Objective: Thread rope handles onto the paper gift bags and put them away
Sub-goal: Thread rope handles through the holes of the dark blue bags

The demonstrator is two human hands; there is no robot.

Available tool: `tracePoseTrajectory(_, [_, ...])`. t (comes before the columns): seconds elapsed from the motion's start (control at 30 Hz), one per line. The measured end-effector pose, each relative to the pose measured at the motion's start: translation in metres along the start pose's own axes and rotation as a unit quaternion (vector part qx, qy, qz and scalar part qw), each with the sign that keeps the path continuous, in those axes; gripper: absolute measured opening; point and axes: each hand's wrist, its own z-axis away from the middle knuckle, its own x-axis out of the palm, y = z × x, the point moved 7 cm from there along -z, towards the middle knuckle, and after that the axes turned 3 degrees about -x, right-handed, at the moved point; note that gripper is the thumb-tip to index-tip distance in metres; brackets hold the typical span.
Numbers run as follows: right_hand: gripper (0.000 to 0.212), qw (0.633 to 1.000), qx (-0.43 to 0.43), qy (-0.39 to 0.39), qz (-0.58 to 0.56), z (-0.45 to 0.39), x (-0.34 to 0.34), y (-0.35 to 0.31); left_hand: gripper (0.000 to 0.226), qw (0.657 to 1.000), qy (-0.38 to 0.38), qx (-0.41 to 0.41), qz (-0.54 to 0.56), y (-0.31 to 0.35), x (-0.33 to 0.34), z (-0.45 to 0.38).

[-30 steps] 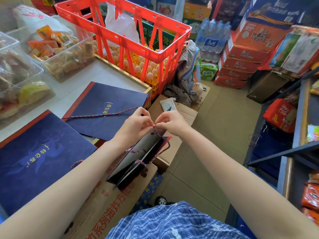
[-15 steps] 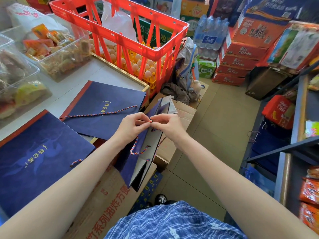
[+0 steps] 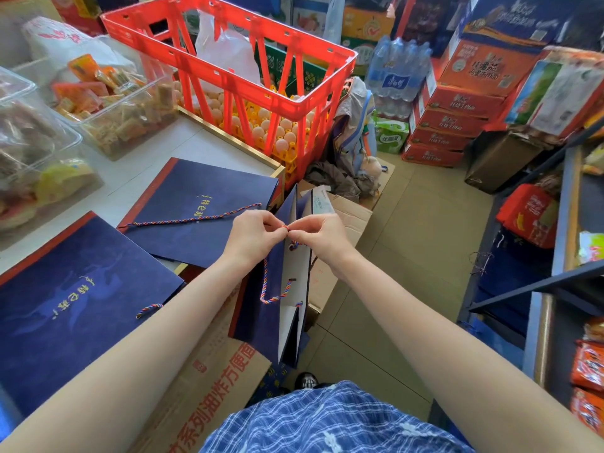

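Cluttered shop, white counter with two flat navy bags, left hand and right hand pinching twisted rope end together, upright navy gift bag hanging off counter's near corner, red egg crate at far edge

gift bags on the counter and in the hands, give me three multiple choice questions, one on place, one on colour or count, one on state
1. Where does the red crate stand?
A. on the floor by the shelf
B. at the far end of the counter, behind the flat bags
C. on the person's lap

2. How many gift bags lie flat on the counter?
A. two
B. four
C. none

3. What are the hands doing with the rope end?
A. both rest flat on the counter
B. only one touches it
C. both pinch it above the held bag

Answers:
1 B, the crate sits beyond the far flat bag.
2 A, that bag and the near flat bag.
3 C, left hand and right hand meet fingertip to fingertip on the rope.
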Motion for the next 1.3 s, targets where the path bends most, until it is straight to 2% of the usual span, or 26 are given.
tracePoseTrajectory(0.1, [0.008, 1.000, 0.002, -0.001, 0.018, 0.002, 0.001, 0.000, 0.008, 0.996, -0.024, -0.083, 0.012, -0.006, 0.003, -0.006])
tracePoseTrajectory(0.17, [0.009, 0.999, -0.007, -0.003, 0.032, 0.002, 0.001, -0.003, 0.006, 0.996, -0.028, -0.089, 0.011, -0.004, 0.003, -0.006])
tracePoseTrajectory(0.27, [0.012, 0.999, -0.013, 0.005, 0.034, 0.000, -0.001, -0.006, 0.009, 0.999, -0.026, 0.008, -0.024, 0.006, 0.003, -0.003])
tracePoseTrajectory(0.37, [0.012, 1.000, -0.007, -0.017, 0.021, -0.001, -0.003, -0.006, 0.007, 0.991, -0.054, 0.125, -0.008, 0.013, 0.002, 0.005])
tracePoseTrajectory(0.43, [0.012, 1.000, -0.004, -0.030, 0.006, -0.001, -0.001, -0.007, 0.010, 0.990, -0.047, 0.134, 0.006, 0.011, -0.002, 0.006])
tracePoseTrajectory(0.47, [0.011, 1.000, -0.005, -0.029, 0.002, -0.002, 0.000, -0.008, 0.011, 0.994, -0.032, 0.107, 0.018, 0.006, -0.004, 0.004])
tracePoseTrajectory(0.53, [0.009, 1.000, -0.009, -0.026, 0.006, -0.004, 0.002, -0.008, 0.011, 0.997, -0.017, -0.008, 0.078, -0.011, -0.004, 0.000])
tracePoseTrajectory(0.57, [0.008, 1.000, -0.012, -0.025, 0.013, -0.005, 0.004, -0.007, 0.011, 0.986, -0.028, -0.083, 0.141, -0.021, -0.001, -0.001])
tracePoseTrajectory(0.63, [0.008, 0.999, -0.019, -0.018, 0.023, -0.005, 0.007, -0.007, 0.011, 0.937, -0.054, -0.202, 0.279, -0.031, 0.007, 0.003])
tracePoseTrajectory(0.7, [0.009, 0.999, -0.030, -0.021, 0.028, -0.005, 0.009, -0.010, 0.010, 0.911, -0.059, -0.239, 0.330, -0.033, 0.007, 0.003])
tracePoseTrajectory(0.9, [0.013, 0.997, -0.057, -0.047, 0.034, -0.006, 0.008, -0.018, 0.011, 0.927, -0.115, -0.192, 0.300, -0.028, 0.003, 0.002])
tracePoseTrajectory(1.03, [0.015, 0.997, -0.043, -0.058, 0.029, -0.007, 0.006, -0.017, 0.012, 0.963, -0.098, -0.118, 0.221, -0.024, 0.000, 0.002])
tracePoseTrajectory(1.1, [0.013, 0.997, -0.021, -0.066, 0.020, -0.008, 0.004, -0.015, 0.014, 0.970, -0.082, -0.097, 0.208, -0.022, -0.003, 0.003])
tracePoseTrajectory(1.23, [0.007, 1.000, -0.002, -0.025, -0.001, -0.007, 0.000, -0.009, 0.030, 0.966, -0.086, -0.074, 0.233, -0.016, -0.005, 0.006])
tracePoseTrajectory(1.3, [0.006, 1.000, -0.008, 0.002, 0.000, -0.005, -0.001, -0.008, 0.029, 0.968, -0.090, -0.061, 0.226, -0.015, -0.008, 0.007])
